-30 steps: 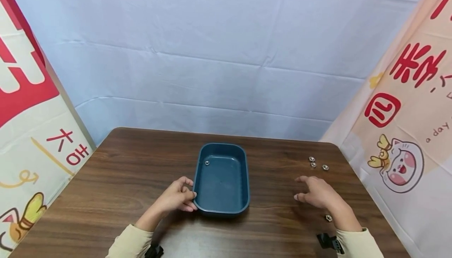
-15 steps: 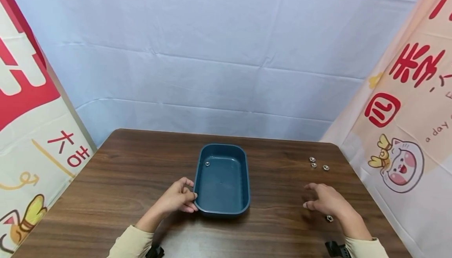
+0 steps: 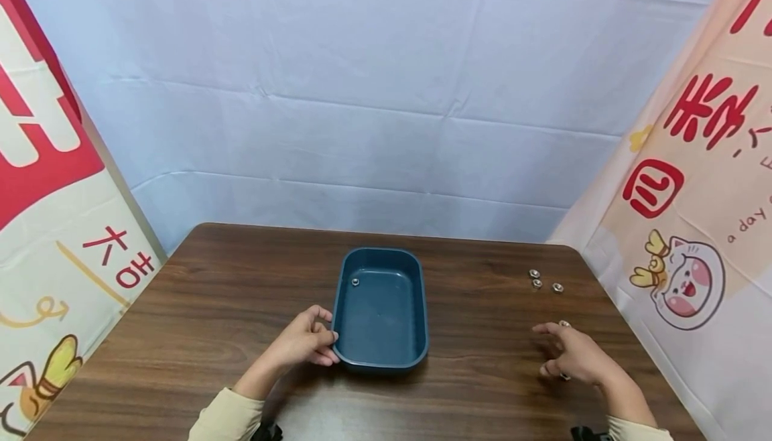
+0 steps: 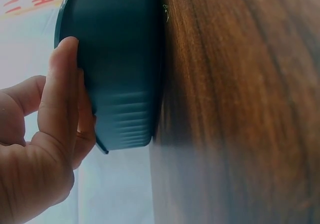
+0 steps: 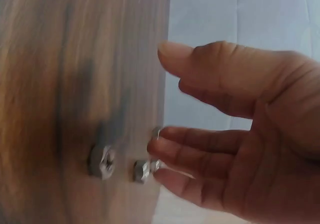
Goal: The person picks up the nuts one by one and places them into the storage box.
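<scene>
In the head view, a dark blue rectangular tray (image 3: 380, 334) sits mid-table with one small metal nut (image 3: 355, 282) inside, near its left wall. My left hand (image 3: 304, 338) grips the tray's near left rim. From the left wrist, its fingers (image 4: 62, 93) lie against the outer wall. Toward the right side, my right hand (image 3: 575, 354) hovers low over the table, fingers loosely spread, holding nothing. Partly hidden by it are one nut (image 3: 564, 324) at its far side and another nut (image 3: 565, 376) below its thumb. The right wrist view shows a nut (image 5: 102, 162) on the wood beside the fingertips.
Beyond my right hand, three more nuts lie on the brown wooden table (image 3: 253, 273): a far nut (image 3: 534, 273), one just nearer, and another nut (image 3: 557, 287) to the right. A pale cloth (image 3: 362, 126) hangs behind, with printed cloths at both sides.
My right hand has moved right and toward me, now overlapping the nearest nut; another nut shows at its far side. The left hand and tray have stayed put.
</scene>
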A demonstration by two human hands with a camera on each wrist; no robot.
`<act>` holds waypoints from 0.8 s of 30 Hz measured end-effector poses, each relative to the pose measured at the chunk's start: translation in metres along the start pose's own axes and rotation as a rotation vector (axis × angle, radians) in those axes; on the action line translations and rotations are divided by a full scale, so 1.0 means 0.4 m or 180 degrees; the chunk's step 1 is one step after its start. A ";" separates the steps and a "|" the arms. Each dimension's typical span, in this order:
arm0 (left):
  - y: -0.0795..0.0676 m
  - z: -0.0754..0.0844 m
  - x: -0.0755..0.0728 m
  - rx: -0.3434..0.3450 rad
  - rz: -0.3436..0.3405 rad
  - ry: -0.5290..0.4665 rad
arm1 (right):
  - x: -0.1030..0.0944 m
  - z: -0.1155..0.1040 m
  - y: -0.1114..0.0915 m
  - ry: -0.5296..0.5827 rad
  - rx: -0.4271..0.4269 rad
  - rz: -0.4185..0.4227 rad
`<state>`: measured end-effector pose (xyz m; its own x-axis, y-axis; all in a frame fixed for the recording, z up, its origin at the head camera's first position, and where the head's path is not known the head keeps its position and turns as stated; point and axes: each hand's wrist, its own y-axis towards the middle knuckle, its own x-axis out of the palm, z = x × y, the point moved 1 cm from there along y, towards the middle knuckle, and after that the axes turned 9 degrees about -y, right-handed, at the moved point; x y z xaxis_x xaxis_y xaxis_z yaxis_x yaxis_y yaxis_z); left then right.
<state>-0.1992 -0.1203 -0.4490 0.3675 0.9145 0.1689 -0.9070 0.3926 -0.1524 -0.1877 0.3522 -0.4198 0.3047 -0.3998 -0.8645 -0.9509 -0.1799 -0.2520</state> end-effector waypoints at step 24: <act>-0.005 -0.006 0.003 -0.0030 0.0003 -0.0010 | 0.034 0.107 -0.031 0.1541 0.1091 0.0015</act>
<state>-0.1964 -0.1198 -0.4507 0.3661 0.9146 0.1717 -0.9053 0.3928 -0.1618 -0.1740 0.3876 -0.4470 0.2141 -0.7790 -0.5893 -0.8912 0.0911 -0.4443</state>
